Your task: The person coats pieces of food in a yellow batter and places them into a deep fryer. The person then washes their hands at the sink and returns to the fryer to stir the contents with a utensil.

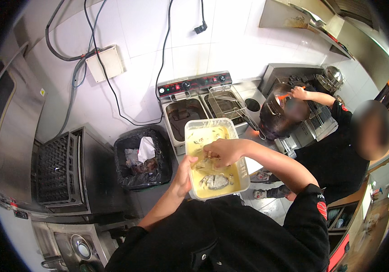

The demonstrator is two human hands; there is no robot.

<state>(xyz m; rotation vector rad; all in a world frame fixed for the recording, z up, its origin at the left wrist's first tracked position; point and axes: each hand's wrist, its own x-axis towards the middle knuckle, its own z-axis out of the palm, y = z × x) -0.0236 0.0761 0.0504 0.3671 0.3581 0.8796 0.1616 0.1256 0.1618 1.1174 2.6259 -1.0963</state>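
Note:
A rectangular translucent plastic container (245,176) of yellow batter-like liquid is held in front of my chest. My left hand (183,173) grips its left wall, the thumb over the rim. Inside it, my right hand (224,152) has its fingertips down in the liquid; whether they pinch anything is hidden. A grey, fish-like piece (215,182) lies in the liquid near the container's lower end, and smaller dark bits float about. Just beyond the container stands a two-basin electric fryer (194,87), with a wire basket (227,102) over its right basin.
A bin lined with a black bag (121,170) holds waste at my left, beside a steel cabinet with a dark rack (56,170). On the right, a co-worker (330,163) reaches into a large dark pot (272,117) by the stove. Black cables hang along the tiled wall.

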